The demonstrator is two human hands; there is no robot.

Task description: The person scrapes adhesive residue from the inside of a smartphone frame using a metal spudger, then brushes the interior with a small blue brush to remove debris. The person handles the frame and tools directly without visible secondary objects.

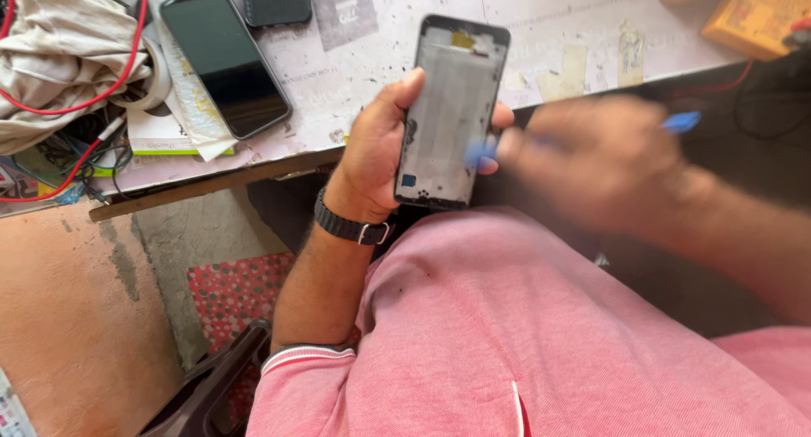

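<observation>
The phone frame (pixel 452 112), a stripped grey shell with a dark rim and no screen, stands nearly upright in the air just in front of the worktop (pixel 541 32) edge, above the person's lap. The left hand (pixel 380 150) is closed around it from the left, thumb along its left edge and fingertips showing past the right edge, so the frame lies across the palm. A black wristband (pixel 351 228) sits on that wrist. The right hand (pixel 604 162), blurred, is just beside the frame's right edge and is curled around a blue tool (pixel 680 122); one blue tip shows near the frame's lower right side, though the blur hides whether it touches. Below both hands spreads the pink shirt (pixel 524 336). Further out, on the worktop to the upper left, a black smartphone (pixel 224 57) lies face up on papers, with a second dark device (pixel 276 1) just beside it. A crumpled cloth (pixel 59 57) crossed by red wires (pixel 127 57) lies at the far left, and a yellow meter (pixel 756 15) sits at the top right corner.
</observation>
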